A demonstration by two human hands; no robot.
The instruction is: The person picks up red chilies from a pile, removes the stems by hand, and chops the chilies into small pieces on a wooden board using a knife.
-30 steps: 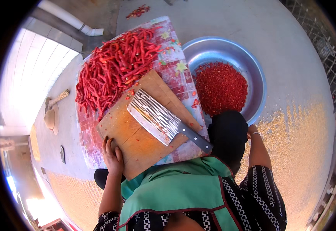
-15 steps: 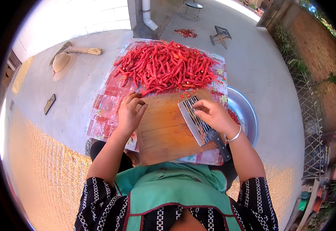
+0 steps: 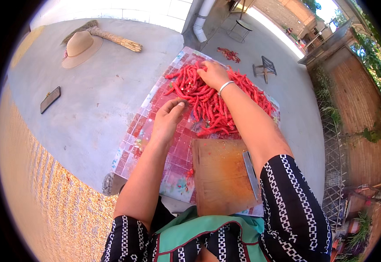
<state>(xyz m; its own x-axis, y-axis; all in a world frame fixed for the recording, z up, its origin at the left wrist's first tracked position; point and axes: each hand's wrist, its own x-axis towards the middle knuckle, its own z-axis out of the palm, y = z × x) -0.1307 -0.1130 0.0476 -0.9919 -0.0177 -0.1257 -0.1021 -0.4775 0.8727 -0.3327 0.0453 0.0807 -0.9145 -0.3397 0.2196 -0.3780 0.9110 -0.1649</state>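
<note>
A large heap of red chili peppers (image 3: 216,109) covers the far part of the table. My right hand (image 3: 215,75) reaches across to the heap's far left side, its fingers closed on chili peppers there; the fingertips are partly hidden. By the near left edge of the heap is my left hand (image 3: 169,114), thumb and fingers pressed together, with something dark at the tips that I cannot make out. The wooden cutting board (image 3: 216,179) lies on the near part of the table. On its right side rests the cleaver (image 3: 250,174), its handle hidden behind my right arm.
A red patterned cloth (image 3: 149,135) covers the low table. A straw hat (image 3: 80,48), a straw broom (image 3: 118,40) and a phone (image 3: 50,100) lie on the floor at left. Grain (image 3: 74,205) is spread near left. A folding stool (image 3: 265,69) and some chili pieces (image 3: 228,54) are beyond the table.
My right hand has left the cleaver and gone forward to the far left of the chili heap. My left hand has moved off the board's edge toward the heap. The view has turned left.
</note>
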